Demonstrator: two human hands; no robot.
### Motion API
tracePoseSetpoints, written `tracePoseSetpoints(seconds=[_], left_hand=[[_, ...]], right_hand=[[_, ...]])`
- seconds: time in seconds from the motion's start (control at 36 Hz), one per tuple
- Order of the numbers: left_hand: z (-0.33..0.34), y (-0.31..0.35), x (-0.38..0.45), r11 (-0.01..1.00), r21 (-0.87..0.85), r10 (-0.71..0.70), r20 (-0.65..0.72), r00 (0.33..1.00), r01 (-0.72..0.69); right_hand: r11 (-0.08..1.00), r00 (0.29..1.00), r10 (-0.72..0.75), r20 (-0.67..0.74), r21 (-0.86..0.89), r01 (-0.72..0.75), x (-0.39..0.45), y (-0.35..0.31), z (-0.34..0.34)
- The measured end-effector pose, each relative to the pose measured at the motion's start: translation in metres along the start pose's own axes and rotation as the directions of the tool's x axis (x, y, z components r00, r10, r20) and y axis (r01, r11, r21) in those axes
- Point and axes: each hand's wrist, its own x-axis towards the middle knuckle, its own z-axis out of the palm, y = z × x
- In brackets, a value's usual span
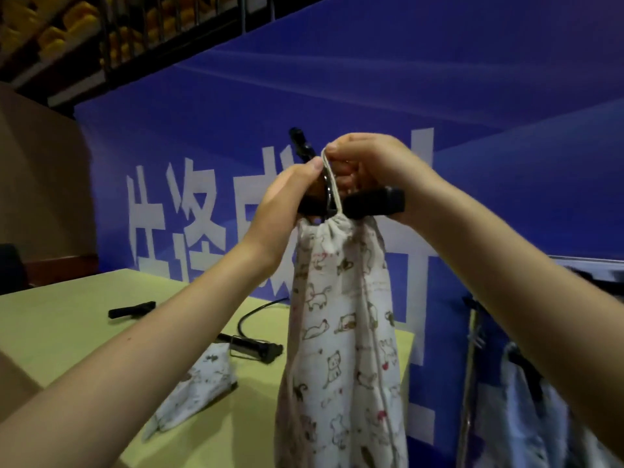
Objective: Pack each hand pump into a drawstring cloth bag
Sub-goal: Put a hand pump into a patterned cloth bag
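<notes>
A white cloth bag (341,332) printed with small cats hangs in the air in front of me, its mouth gathered tight. A black hand pump sits inside it; only its T-handle (374,201) and hose end (300,141) stick out at the top. My left hand (287,194) grips the bag's neck and the handle's left side. My right hand (368,163) pinches the white drawstring (332,184) above the gathered mouth. On the table lie a second black pump (250,347) with its hose and another printed bag (199,383), flat.
The yellow-green table (67,332) also carries a black pump handle piece (131,310) at the back left. A blue banner (405,79) with white characters stands right behind the table. More bagged items hang on a rack (526,383) at the lower right.
</notes>
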Motion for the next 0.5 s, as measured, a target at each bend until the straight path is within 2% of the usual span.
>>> tracePoseSetpoints(seconds=[0.08,0.22,0.31,0.5], left_hand=[[0.024,0.0,0.008,1.0,0.028,0.01,0.073,0.997,-0.012],[0.08,0.006,0.021,0.997,0.053,-0.06,0.153,0.986,0.052],[0.121,0.004,0.025,0.994,0.087,-0.08,0.217,0.973,0.062],[0.205,-0.027,0.026,0.992,-0.017,-0.112,0.307,0.945,0.123]], right_hand=[[0.997,0.997,0.006,-0.072,-0.076,-0.012,-0.01,-0.013,-0.025],[0.981,0.987,0.022,-0.161,-0.186,-0.052,-0.036,-0.03,-0.069],[0.958,0.965,0.033,-0.261,-0.269,-0.105,-0.058,-0.035,-0.1],[0.905,0.892,0.083,-0.445,-0.34,-0.254,-0.102,-0.034,-0.177]])
